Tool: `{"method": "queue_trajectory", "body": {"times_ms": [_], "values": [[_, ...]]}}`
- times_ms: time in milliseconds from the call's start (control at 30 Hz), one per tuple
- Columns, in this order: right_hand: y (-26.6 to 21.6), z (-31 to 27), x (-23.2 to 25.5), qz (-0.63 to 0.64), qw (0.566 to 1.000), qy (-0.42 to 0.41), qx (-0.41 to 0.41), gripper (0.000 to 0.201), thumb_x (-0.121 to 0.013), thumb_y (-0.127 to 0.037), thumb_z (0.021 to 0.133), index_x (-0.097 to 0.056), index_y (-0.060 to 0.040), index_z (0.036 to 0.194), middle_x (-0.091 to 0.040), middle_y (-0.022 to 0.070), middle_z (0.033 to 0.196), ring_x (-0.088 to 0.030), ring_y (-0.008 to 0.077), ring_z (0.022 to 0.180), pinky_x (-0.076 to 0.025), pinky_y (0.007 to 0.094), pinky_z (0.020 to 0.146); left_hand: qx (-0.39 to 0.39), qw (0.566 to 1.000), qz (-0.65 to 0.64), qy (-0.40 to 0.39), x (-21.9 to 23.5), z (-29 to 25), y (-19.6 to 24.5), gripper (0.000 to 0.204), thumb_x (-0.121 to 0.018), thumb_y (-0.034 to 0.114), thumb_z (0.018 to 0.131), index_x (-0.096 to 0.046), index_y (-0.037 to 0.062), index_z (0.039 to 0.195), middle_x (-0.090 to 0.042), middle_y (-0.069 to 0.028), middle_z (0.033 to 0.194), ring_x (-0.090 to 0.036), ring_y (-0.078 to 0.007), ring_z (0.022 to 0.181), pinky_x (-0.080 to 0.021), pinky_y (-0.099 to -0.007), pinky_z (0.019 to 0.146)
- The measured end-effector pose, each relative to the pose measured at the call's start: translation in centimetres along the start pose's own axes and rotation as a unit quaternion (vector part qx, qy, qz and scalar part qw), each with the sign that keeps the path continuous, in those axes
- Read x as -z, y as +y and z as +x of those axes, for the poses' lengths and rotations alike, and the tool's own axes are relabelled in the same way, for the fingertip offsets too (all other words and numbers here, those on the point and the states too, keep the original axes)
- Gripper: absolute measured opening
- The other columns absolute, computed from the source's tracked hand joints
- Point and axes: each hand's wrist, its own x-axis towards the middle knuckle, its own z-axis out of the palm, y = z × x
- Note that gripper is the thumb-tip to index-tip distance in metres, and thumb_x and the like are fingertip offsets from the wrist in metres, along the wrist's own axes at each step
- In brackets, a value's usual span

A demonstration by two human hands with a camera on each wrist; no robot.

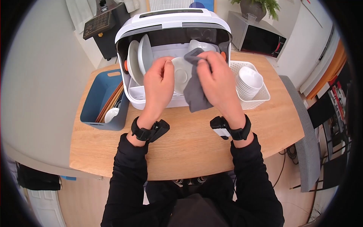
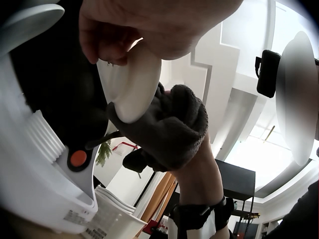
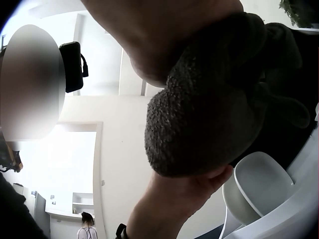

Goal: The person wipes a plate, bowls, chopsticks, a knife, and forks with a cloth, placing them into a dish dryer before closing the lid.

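Note:
My left hand (image 1: 159, 83) pinches the rim of a small white dish (image 1: 179, 79) between thumb and curled fingers. A dark grey cloth (image 1: 196, 92) is gripped in my right hand (image 1: 218, 79), its lower part hanging down beside the dish. In the left wrist view the cloth (image 2: 169, 129) wraps over the far edge of the dish (image 2: 137, 87). Both hands are raised in front of a white dish cabinet (image 1: 172, 24) with its dark see-through lid up. Inside it, large white plates (image 1: 144, 53) stand on edge at the left.
A white bowl (image 1: 203, 46) sits at the cabinet's right. Left of the cabinet is a blue bin (image 1: 90, 102) with chopsticks (image 1: 110, 102) and a white spoon (image 1: 111, 114). On the right, a white basket (image 1: 262, 96) holds stacked white bowls (image 1: 250, 79). A microwave (image 1: 257, 38) stands behind.

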Motion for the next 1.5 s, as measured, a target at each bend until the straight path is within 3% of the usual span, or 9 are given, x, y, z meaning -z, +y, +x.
{"method": "queue_trajectory", "body": {"times_ms": [367,567,667,767,1067,1167,1267,1367,1500], "values": [[-0.1,-0.3,-0.7,0.093,0.985,-0.113,0.089,0.016,-0.070,-0.018,0.082,-0.071,-0.0049,0.092,-0.065,0.0109,0.091,-0.064,0.0314,0.083,-0.050,0.0377,0.071,-0.063,0.997,0.040,0.006,-0.1,-0.4,0.8,0.017,-0.054,0.016,0.097,-0.064,0.0021,0.099,-0.060,-0.0095,0.067,-0.057,-0.0179,0.059,-0.045,-0.0321,0.057],[-0.6,-0.5,0.5,-0.058,0.977,-0.202,0.035,0.015,-0.069,-0.019,0.081,-0.071,-0.0074,0.091,-0.065,0.0088,0.091,-0.065,0.0307,0.080,-0.051,0.0387,0.069,-0.024,0.999,0.034,-0.009,1.1,0.4,0.8,0.019,-0.053,0.017,0.096,-0.064,0.0010,0.098,-0.057,-0.0067,0.067,-0.052,-0.0133,0.059,-0.043,-0.0293,0.056],[0.2,-0.6,-0.8,-0.085,0.993,-0.057,0.050,0.013,-0.069,-0.018,0.081,-0.071,-0.0083,0.090,-0.064,0.0074,0.088,-0.065,0.0297,0.079,-0.051,0.0383,0.068,-0.016,0.999,0.032,-0.036,0.8,0.0,0.6,0.020,-0.053,0.017,0.096,-0.063,-0.0001,0.098,-0.057,-0.0061,0.068,-0.051,-0.0122,0.061,-0.043,-0.0285,0.057],[-0.3,-0.7,-0.8,-0.074,0.993,-0.044,0.086,0.012,-0.068,-0.018,0.081,-0.071,-0.0092,0.090,-0.063,0.0063,0.086,-0.064,0.0287,0.078,-0.052,0.0374,0.067,0.008,0.998,0.036,-0.044,0.3,-0.4,1.4,0.021,-0.053,0.017,0.096,-0.063,-0.0007,0.098,-0.058,-0.0073,0.068,-0.052,-0.0134,0.062,-0.043,-0.0294,0.059],[-0.7,-0.8,0.8,-0.143,0.972,-0.178,0.056,0.015,-0.067,-0.021,0.081,-0.070,-0.0090,0.090,-0.062,0.0070,0.084,-0.064,0.0284,0.079,-0.052,0.0383,0.068,-0.035,0.996,0.072,-0.028,-0.3,-0.7,0.9,0.020,-0.054,0.017,0.096,-0.064,0.0003,0.100,-0.060,-0.0094,0.068,-0.056,-0.0180,0.061,-0.045,-0.0324,0.058],[-0.4,-0.6,0.5,-0.156,0.976,-0.151,0.009,0.016,-0.066,-0.020,0.082,-0.070,-0.0081,0.092,-0.063,0.0095,0.085,-0.064,0.0305,0.081,-0.051,0.0397,0.069,-0.044,0.996,0.073,-0.028,-1.0,-1.1,1.4,0.018,-0.054,0.016,0.097,-0.063,0.0015,0.100,-0.060,-0.0107,0.068,-0.058,-0.0209,0.060,-0.046,-0.0333,0.058],[-0.5,-0.3,0.3,-0.033,0.991,-0.125,0.023,0.018,-0.065,-0.020,0.082,-0.069,-0.0071,0.095,-0.064,0.0126,0.087,-0.064,0.0334,0.083,-0.050,0.0410,0.072,-0.057,0.995,0.071,-0.028,-1.1,-1.1,1.1,0.017,-0.053,0.016,0.097,-0.062,0.0023,0.101,-0.062,-0.0126,0.070,-0.060,-0.0248,0.061,-0.046,-0.0349,0.058],[0.0,-0.5,0.4,0.066,0.971,-0.222,0.066,0.020,-0.064,-0.019,0.082,-0.068,-0.0066,0.098,-0.065,0.0139,0.090,-0.064,0.0349,0.085,-0.050,0.0411,0.074,-0.051,0.996,0.077,-0.007,-0.7,-0.9,0.8,0.017,-0.052,0.017,0.098,-0.061,0.0028,0.101,-0.063,-0.0135,0.071,-0.061,-0.0275,0.062,-0.046,-0.0360,0.058],[-0.4,-0.4,1.3,-0.025,0.947,-0.319,0.029,0.019,-0.063,-0.021,0.082,-0.069,-0.0073,0.094,-0.067,0.0142,0.091,-0.065,0.0342,0.086,-0.050,0.0411,0.075,-0.057,0.989,0.137,0.002,0.2,-0.3,1.0,0.019,-0.052,0.019,0.098,-0.062,0.0033,0.101,-0.064,-0.0138,0.072,-0.062,-0.0288,0.063,-0.047,-0.0370,0.058]]}}
